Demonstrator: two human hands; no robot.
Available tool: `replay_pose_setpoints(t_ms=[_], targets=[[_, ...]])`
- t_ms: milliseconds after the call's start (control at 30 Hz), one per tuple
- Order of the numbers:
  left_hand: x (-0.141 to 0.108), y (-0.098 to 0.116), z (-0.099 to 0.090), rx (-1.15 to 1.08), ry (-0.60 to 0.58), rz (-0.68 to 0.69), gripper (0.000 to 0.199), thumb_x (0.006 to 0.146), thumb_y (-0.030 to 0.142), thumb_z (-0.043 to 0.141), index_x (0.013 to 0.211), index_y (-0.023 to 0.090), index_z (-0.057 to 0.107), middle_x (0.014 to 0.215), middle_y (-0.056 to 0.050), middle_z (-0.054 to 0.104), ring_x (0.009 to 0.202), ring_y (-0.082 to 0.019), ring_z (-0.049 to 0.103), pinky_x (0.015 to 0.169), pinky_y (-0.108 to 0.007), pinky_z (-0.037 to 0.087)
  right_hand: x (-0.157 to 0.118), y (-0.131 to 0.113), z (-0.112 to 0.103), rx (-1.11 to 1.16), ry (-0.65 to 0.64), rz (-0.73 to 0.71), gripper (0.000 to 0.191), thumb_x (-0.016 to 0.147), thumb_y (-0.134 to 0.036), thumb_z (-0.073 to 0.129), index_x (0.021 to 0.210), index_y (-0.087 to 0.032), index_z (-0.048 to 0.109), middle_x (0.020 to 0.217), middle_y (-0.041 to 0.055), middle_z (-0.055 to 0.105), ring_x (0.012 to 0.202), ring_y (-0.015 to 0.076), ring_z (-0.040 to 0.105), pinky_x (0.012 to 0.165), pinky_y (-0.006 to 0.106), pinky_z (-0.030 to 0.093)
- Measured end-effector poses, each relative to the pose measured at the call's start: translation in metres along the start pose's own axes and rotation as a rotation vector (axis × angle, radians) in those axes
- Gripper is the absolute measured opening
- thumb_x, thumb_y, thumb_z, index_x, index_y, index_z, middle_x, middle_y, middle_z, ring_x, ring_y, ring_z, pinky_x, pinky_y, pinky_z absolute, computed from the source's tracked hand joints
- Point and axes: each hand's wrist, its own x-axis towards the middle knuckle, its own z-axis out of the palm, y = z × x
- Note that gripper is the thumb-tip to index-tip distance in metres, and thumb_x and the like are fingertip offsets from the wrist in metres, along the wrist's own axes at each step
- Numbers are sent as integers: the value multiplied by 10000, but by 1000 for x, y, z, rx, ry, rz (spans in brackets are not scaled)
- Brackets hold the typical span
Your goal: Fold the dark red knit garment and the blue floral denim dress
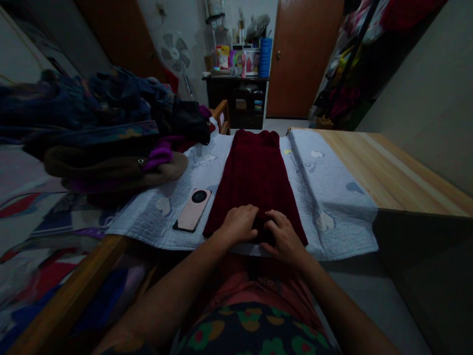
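Note:
A dark red piece of cloth [254, 172], perhaps a garment, lies folded into a long strip on a pale blue quilted cover [332, 197]. Its far end looks bunched. My left hand [241, 224] rests on the near end of the cloth, fingers lying over it and thumb apart. Beside it, my right hand [284, 235] touches the same near end with bent, spread fingers and the thumb set off toward the edge. Neither hand visibly grips the fabric. To the left of the cloth, a pink phone [194, 211] with a round camera lies face down.
A big heap of clothes [111, 123] rises at the left. Wooden rails [70, 291] run along the near left. At the right stands a wood-topped surface [391, 167]. Farther back are a fan [176, 52], a dark shelf [236, 93] and a brown door [295, 59].

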Motion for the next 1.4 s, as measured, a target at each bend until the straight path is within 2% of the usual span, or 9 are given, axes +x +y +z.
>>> replay_pose_setpoints(t_ms=[133,333,533,667,800,967,1100,1200,1400], targets=[[6,5,-2,71,-32,-18,373,729,281,640,1084,199,561,1066,-84,645,960,-267,637,766,-348,513,0,2,2,34,44,-7,251,754,-158,629,993,-191,560,1358,157,459,1315,308,375,1084,532,364],[5,12,-3,115,-32,-37,402,735,305,667,1104,206,545,1081,-92,633,998,-277,618,811,-374,506,-2,2,5,97,161,37,162,801,-144,580,953,-200,571,1314,146,478,1250,280,445,1033,496,432],[6,15,1,128,-26,-48,329,758,174,586,1086,194,559,1048,-84,655,949,-254,646,774,-352,519,-5,-2,9,-100,170,22,267,733,-89,595,981,-185,617,1347,149,448,1303,321,371,1077,531,365],[12,0,-3,52,-35,-27,369,778,189,555,1144,218,588,1078,-71,688,974,-242,658,822,-338,508,-3,-5,8,-170,154,12,232,758,-130,622,976,-204,652,1360,124,456,1296,321,370,1085,533,334],[22,-25,-14,-151,-42,-5,426,758,202,556,1176,231,629,1120,-43,708,1026,-223,652,877,-296,481,1,-9,3,-216,204,44,120,775,-187,648,890,-219,665,1405,99,418,1311,346,322,1095,588,267],[31,-41,-20,-328,-60,31,415,707,174,549,1097,213,686,1040,-21,729,928,-192,663,776,-238,480,5,-17,-1,-219,276,61,144,795,-196,640,907,-279,672,1295,59,489,1243,332,350,1095,627,189],[32,-43,-22,-411,-35,43,404,686,162,542,1055,196,704,994,-18,733,887,-187,659,760,-235,478,7,-22,-2,-230,332,14,148,812,-194,628,917,-289,671,1241,55,494,1185,308,381,1051,560,269],[32,-44,-24,-466,-16,38,434,678,156,544,1080,202,700,1007,-8,732,897,-180,656,784,-233,479,6,-23,0,-231,343,16,143,832,-213,610,945,-269,677,1097,75,515,1040,276,434,948,500,333],[28,-38,-27,-455,48,-3,452,684,170,565,1115,214,691,1022,-6,736,898,-175,662,810,-238,482,8,-25,6,-235,347,-5,137,866,-224,578,960,-247,675,921,55,528,912,233,442,883,453,314]])
